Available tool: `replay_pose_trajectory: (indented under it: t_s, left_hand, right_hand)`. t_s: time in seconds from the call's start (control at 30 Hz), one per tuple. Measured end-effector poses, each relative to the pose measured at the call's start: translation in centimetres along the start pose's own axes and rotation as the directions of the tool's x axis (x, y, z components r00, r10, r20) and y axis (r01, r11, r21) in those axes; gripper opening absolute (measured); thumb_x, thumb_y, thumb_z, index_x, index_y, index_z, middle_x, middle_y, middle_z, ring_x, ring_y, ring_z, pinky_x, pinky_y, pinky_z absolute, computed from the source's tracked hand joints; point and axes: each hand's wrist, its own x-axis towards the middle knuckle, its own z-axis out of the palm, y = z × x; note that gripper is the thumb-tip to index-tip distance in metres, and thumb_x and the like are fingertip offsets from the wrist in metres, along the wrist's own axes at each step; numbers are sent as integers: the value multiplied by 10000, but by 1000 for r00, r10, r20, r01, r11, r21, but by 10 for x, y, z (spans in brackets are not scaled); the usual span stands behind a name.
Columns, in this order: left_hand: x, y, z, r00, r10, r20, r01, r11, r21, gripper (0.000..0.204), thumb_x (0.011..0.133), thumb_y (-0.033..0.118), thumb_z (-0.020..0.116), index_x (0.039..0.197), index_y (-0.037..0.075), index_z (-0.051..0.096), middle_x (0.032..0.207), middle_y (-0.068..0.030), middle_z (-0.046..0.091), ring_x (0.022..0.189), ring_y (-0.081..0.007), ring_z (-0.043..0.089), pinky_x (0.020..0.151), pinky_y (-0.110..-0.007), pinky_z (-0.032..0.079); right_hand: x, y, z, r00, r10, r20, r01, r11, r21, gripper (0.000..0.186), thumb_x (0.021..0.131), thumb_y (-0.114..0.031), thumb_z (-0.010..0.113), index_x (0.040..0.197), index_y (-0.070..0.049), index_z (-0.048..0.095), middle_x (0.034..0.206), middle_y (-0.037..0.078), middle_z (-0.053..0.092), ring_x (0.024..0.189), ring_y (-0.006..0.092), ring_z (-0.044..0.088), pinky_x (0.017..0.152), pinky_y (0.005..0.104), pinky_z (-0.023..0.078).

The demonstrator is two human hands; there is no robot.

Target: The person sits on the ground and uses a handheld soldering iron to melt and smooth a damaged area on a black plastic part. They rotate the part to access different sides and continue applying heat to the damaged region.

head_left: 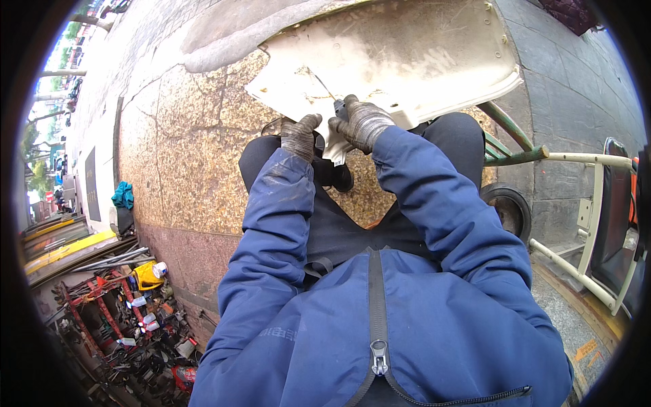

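A large, worn cream-white panel, curved and scuffed, spans the top middle, above my knees. My right hand, in a grey knit glove, is closed on a screwdriver with a dark handle; its long thin shaft angles up-left over the panel's pale face. My left hand, gloved alike, is curled at the panel's lower edge, thumb up, gripping it; its fingertips are partly hidden. Between my hands a short pale flap hangs from that edge.
On the right are a green tubular frame, a tyre and a metal frame with a black padded seat. At lower left lie piled tools, a yellow jug and long bars; a teal cloth is above them.
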Motion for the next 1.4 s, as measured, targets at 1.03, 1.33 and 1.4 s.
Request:
replay_pose_trajectory:
  t_s: [1.03, 1.33, 1.4]
  left_hand:
    - [1, -1, -1, 998, 61, 8, -61, 997, 40, 357, 713, -5, 724, 1043, -10, 587, 872, -118, 644, 717, -248, 628, 630, -392, 539]
    - [-9, 4, 6, 999, 25, -28, -26, 998, -63, 303, 735, -5, 714, 1012, -13, 592, 869, -106, 643, 732, -233, 622, 635, -352, 523]
    - [-7, 5, 5, 1000, 7, -21, -8, 999, -50, 433, 724, -40, 694, 1116, 2, 516, 905, -145, 629, 748, -281, 643, 632, -396, 564]
  right_hand:
    - [-4, 2, 4, 1000, 8, -3, -8, 1000, 14, 645, 875, -495, 573, 1215, 46, 486, 1046, 290, 643, 1031, 413, 620, 892, 450, 492]
    - [-6, -4, -1, 998, 49, 49, -48, 999, -21, 658, 889, -480, 563, 1275, 43, 457, 1105, 269, 635, 1069, 378, 617, 931, 425, 481]
    - [-8, -7, -1, 999, 48, 17, -48, 999, -21, 660, 878, -503, 568, 1217, 54, 469, 987, 286, 657, 977, 394, 649, 858, 441, 510]
